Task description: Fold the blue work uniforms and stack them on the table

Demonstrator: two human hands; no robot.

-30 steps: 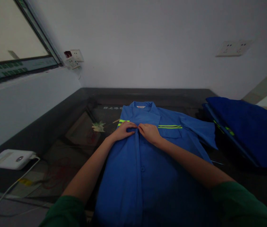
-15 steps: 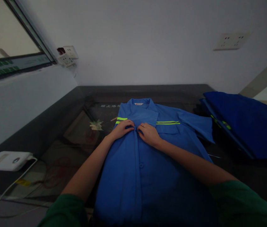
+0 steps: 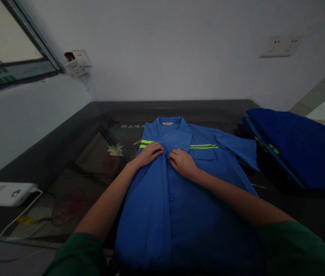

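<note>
A blue short-sleeved shirt (image 3: 147, 199) with yellow-green stripes lies face up on the dark table (image 3: 93, 142), its collar away from me. My left hand (image 3: 151, 152) pinches the front edge of the shirt at chest height. Just right of it, my right hand (image 3: 182, 162) has its fingers bent together on the same front placket, a small gap from the left fingertips. What lies between the right fingertips is too small to tell. A button (image 3: 171, 197) shows lower on the placket.
Folded blue garments (image 3: 300, 147) are stacked on the right of the table. A white device (image 3: 8, 194) with a cable sits at the left edge. Sockets (image 3: 282, 45) are on the wall behind, and a window is at the upper left.
The view has shifted slightly. Both hands stay at the placket, with the fingertips of my right hand slightly farther from those of my left.
</note>
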